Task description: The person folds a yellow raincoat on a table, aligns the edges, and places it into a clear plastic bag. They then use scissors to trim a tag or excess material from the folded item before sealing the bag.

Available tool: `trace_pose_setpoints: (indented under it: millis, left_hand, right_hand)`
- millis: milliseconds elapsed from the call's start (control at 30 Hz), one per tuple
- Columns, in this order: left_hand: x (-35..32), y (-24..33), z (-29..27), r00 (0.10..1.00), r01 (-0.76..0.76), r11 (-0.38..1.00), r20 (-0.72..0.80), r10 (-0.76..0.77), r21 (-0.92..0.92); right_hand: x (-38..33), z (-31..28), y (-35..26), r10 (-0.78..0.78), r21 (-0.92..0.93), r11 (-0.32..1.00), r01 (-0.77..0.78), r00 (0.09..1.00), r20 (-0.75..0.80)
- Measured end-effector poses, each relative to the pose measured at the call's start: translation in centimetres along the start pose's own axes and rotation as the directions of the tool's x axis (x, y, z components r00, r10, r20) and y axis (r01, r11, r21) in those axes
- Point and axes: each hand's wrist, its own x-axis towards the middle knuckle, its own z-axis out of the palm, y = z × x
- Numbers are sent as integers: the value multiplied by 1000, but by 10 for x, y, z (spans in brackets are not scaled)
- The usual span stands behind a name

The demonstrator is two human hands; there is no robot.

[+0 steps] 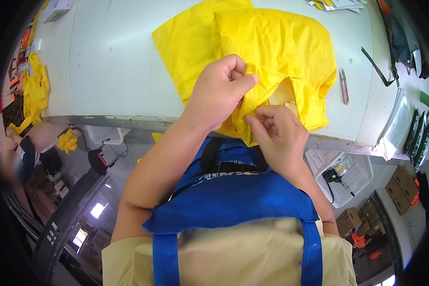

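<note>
A bright yellow garment [276,43] lies bunched on the table, its lower edge reaching the front rim. My left hand [221,88] is closed on a fold of it, thumb against curled fingers. Just to the right and nearer me, my right hand [279,131] pinches the same yellow cloth between thumb and fingertips. Between and above my hands the garment opens to a pale mesh lining [282,93]. A small round snap or button [298,71] shows on the cloth by that opening. The undersides of both grips are hidden.
A pink-handled utility knife [344,86] lies right of the garment on the pale table [119,57]. Papers [394,124] and dark packets [417,138] rest at the right edge. White baskets [350,176] sit below the table. At far left, another person's arm [38,136] is near yellow cloth [35,88].
</note>
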Motion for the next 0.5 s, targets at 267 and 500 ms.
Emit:
trace_pose_setpoints:
  millis: [267, 500]
  left_hand:
    - [3, -5, 0, 998, 59, 993, -29, -63, -106]
    - [4, -8, 0, 997, 71, 985, -20, -75, -157]
  right_hand:
    - [-1, -5, -2, -103, -50, 993, 103, 995, 2]
    - [-15, -11, 7, -27, 275, 961, 18, 999, 32]
